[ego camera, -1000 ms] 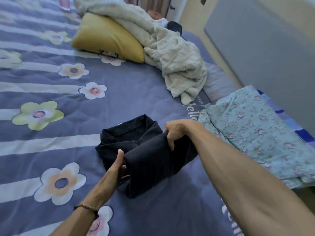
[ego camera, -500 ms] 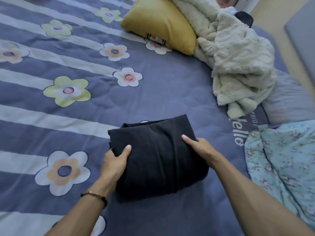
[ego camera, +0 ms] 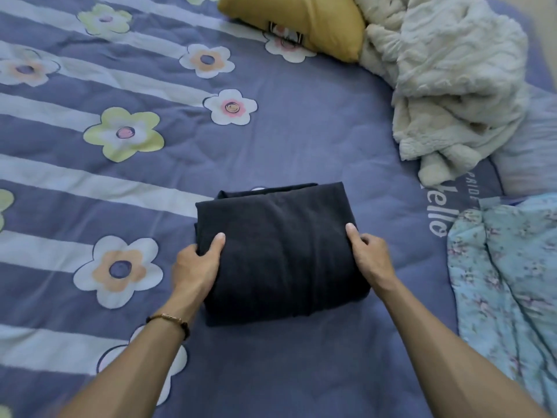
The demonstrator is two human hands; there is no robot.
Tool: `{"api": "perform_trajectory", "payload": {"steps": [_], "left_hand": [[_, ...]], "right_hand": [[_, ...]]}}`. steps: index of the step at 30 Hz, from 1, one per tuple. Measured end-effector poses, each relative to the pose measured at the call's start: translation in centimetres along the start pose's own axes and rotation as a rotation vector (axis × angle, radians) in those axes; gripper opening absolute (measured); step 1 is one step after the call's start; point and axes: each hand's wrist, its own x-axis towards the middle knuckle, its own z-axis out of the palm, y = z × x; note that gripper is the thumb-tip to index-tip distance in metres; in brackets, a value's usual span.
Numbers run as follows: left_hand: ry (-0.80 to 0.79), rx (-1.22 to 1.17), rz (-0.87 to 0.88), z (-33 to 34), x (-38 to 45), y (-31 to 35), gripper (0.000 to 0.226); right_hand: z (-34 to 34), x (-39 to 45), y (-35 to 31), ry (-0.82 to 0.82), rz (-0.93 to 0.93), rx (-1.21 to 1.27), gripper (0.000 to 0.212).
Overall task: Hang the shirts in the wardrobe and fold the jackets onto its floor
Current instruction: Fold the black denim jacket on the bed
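A black jacket, folded into a compact rectangle, lies on the flowered purple bedspread in the middle of the view. My left hand grips its left edge, thumb on top and fingers tucked under the fold. On the opposite edge my right hand holds the bundle the same way, thumb on top. The wardrobe is out of view.
A yellow pillow and a crumpled cream blanket lie at the head of the bed. A light blue floral cloth is spread along the right side. A grey pillow sits beside the blanket.
The last flap of the jacket was folded over, closing it into a neat bundle. Both hands moved to its side edges and took hold. The view tilted down and closer.
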Motion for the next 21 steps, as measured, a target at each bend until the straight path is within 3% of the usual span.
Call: {"api": "perform_trajectory", "payload": {"steps": [5, 8, 11, 15, 16, 18, 19, 21], "left_hand": [[0.103, -0.058, 0.094, 1.8, -6.8, -3.3, 0.047], [0.256, 0.004, 0.136, 2.0, -5.8, -5.5, 0.042], [0.249, 0.108, 0.131, 2.3, -4.4, -7.2, 0.041], [0.237, 0.287, 0.144, 2.0, -4.7, -7.3, 0.034], [0.267, 0.345, 0.197, 1.5, -4.8, -6.9, 0.029], [0.386, 0.454, 0.49, 0.6, -4.7, -5.4, 0.043], [0.419, 0.526, 0.687, 0.6, -4.5, -4.3, 0.052], [0.326, 0.727, 1.025, 2.0, -3.5, -2.5, 0.057]], "right_hand": [[1.3, -5.3, 3.4, 0.101, 0.141, 0.227, 0.052], [2.3, -4.9, 3.7, 0.226, 0.204, 0.273, 0.054], [3.1, -4.6, 5.1, 0.289, 0.216, 0.373, 0.054], [2.9, -4.5, 5.5, 0.258, 0.162, 0.196, 0.049], [2.7, -4.5, 5.1, 0.308, 0.101, 0.106, 0.042], [2.5, -4.6, 3.8, 0.5, -0.131, -0.066, 0.017], [2.9, -4.8, 2.6, 0.563, -0.299, -0.154, 0.021], [4.3, -5.0, 0.1, 0.483, -0.677, -0.336, 0.039]]}}
